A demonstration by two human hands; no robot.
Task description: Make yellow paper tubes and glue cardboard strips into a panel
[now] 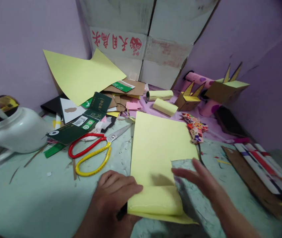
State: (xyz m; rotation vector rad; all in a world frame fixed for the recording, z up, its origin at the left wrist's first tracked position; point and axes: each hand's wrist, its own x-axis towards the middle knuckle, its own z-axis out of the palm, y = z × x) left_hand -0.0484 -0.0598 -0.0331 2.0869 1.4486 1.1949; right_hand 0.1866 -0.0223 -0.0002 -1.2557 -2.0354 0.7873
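A yellow paper sheet (156, 148) lies on the pale green table top, its near end wrapped round a roll (156, 200). My left hand (117, 195) grips the roll's left end, thumb on top and fingers beneath; something dark shows beside the palm. On the right, my right hand (208, 186) is raised with its fingers apart, close to the sheet's right edge, and holds nothing. Scissors (108, 143) with one red and one yellow handle lie left of the sheet, their blades pointing towards it.
A white watering can (22, 129) stands at the left. Behind are a large yellow sheet (81, 76), card scraps, two yellow rolls (165, 107) and box figures (226, 90) with pointed ears. Markers (262, 168) and a brown board (247, 177) lie at the right.
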